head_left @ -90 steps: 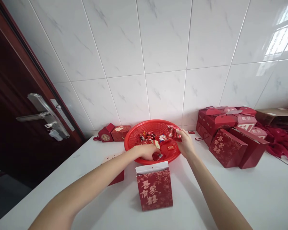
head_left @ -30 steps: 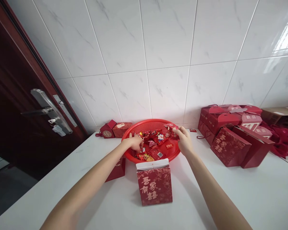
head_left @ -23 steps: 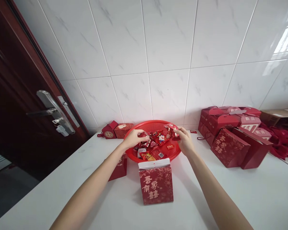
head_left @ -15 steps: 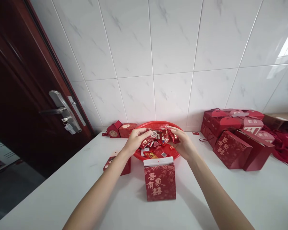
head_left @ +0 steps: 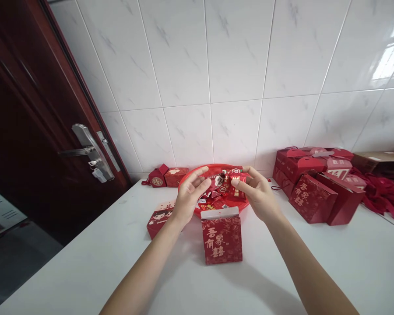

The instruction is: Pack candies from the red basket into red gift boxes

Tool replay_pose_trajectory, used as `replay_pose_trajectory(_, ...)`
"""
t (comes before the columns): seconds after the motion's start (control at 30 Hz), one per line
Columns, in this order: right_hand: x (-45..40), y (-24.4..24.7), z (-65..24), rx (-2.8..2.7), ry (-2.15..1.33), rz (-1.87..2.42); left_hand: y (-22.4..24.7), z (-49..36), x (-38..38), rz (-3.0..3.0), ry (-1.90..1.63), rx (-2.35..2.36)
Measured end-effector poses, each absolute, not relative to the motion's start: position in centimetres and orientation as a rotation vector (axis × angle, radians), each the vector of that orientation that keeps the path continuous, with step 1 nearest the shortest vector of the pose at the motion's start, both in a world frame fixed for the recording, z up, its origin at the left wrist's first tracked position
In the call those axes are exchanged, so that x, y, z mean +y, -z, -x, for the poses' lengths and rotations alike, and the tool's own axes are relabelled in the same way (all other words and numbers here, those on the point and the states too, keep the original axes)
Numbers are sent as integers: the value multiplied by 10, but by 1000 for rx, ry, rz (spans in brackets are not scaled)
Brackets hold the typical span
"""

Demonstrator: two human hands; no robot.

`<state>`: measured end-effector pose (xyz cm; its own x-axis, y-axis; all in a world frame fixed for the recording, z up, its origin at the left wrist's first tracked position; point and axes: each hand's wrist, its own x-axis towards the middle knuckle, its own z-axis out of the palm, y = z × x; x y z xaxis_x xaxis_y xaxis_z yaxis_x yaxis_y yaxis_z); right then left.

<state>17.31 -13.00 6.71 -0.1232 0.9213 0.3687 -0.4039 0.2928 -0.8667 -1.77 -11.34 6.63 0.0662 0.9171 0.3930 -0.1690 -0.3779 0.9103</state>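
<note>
My left hand (head_left: 188, 199) pinches a shiny dark red candy packet (head_left: 218, 181) with a white round label, thumb and forefinger at its left edge. Between the thumb and fingers of my right hand (head_left: 262, 194) are red wrapped candies (head_left: 237, 188) with gold print. Both hands are over a red plastic basket (head_left: 187, 176), where several more wrapped candies (head_left: 216, 204) lie. In front of the basket stands a red gift box (head_left: 222, 241) with gold characters, its white-lined top flap (head_left: 219, 213) raised; its inside is hidden.
By my left forearm lies a red box with cartoon faces (head_left: 159, 221). Small red boxes (head_left: 167, 177) stand against the tiled wall. On the right are stacked red boxes (head_left: 297, 166), two upright gift boxes (head_left: 311, 199) and red ribbon (head_left: 385, 194). A dark door (head_left: 36, 109) is at left.
Both hands have come slightly nearer and apart, still with the candies. The right-hand candies now face me. The whole view has shifted a little; the boxes stay put.
</note>
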Motion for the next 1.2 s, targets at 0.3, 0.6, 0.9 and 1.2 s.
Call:
replay_pose_trajectory(0.3, -148, -90, -219, -1186, -882, 732, -36, 49, -147, -2086, -964, 954)
replay_pose_trajectory(0.6, -152, -93, -221, -1327, -744, 833, -22, 17, -122, -1831, -1063, 1077)
replay_pose_trajectory(0.9, -151, -89, -221, -1701, -656, 971, -39, 21, -112, -1987, -750, 1002)
replay_pose_trajectory(1.2, -151, -80, -203, -2098, -555, 1037, -28, 25, -103, -2036, -781, 838)
